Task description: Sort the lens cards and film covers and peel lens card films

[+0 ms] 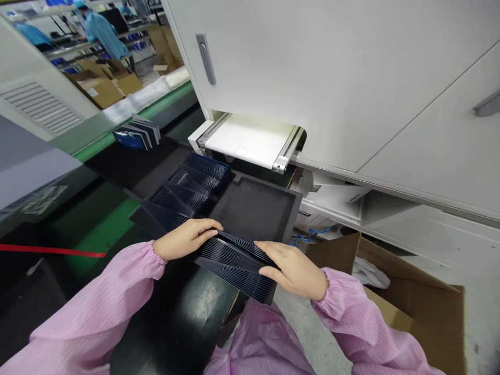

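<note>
Plainly, thin dark panels (pixel 230 255) lie between left hand (pixel 185 239) and right hand (pixel 292 268) — both clamped on them.

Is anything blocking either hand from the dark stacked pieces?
Nothing visible: the left hand and right hand both touch the dark stacked pieces, near opposite ends. A bare part of the black tray lies beyond.

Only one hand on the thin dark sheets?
No, the left hand and right hand grip opposite ends of the thin dark sheets.

dark green bench (pixel 187 312) | black tray (pixel 253 208) on top, holding dark plates (pixel 238 263)
</note>
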`<state>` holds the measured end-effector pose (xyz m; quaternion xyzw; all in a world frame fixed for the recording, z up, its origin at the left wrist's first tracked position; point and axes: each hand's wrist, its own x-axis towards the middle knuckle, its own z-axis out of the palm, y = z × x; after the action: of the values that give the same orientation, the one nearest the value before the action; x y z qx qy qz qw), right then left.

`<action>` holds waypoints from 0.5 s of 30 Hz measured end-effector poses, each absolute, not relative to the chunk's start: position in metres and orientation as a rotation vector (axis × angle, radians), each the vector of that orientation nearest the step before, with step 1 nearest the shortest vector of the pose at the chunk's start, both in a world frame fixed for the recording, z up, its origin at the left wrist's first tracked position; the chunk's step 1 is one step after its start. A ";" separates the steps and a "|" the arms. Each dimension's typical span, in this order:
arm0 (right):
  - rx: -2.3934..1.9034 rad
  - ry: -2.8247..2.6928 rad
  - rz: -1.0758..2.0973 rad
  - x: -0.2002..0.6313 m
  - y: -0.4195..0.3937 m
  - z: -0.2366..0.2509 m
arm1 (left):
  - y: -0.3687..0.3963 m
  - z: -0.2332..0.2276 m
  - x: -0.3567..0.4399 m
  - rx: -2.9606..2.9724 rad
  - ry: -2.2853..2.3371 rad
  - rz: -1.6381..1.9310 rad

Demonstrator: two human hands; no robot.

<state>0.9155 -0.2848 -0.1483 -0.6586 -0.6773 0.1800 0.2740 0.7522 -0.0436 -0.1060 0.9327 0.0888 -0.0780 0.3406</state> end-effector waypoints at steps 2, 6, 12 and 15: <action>-1.782 -1.808 0.492 0.915 -0.286 -0.150 | -0.044 -0.107 0.751 2.423 0.238 -0.186; -1.770 -1.833 0.492 0.911 -0.291 -0.150 | -0.046 -0.104 0.748 2.407 0.219 -0.214; -1.801 -1.730 0.224 0.887 -0.307 -0.161 | -0.057 -0.100 0.745 2.448 0.282 -0.237; -1.769 -1.427 0.078 0.872 -0.313 -0.178 | -0.061 -0.106 0.744 2.424 0.471 -0.185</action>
<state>0.8719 -0.3129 -0.1777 -0.7058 -0.5695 0.0312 0.4203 0.7439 -0.0613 -0.1059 0.9253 0.1797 -0.0706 0.3265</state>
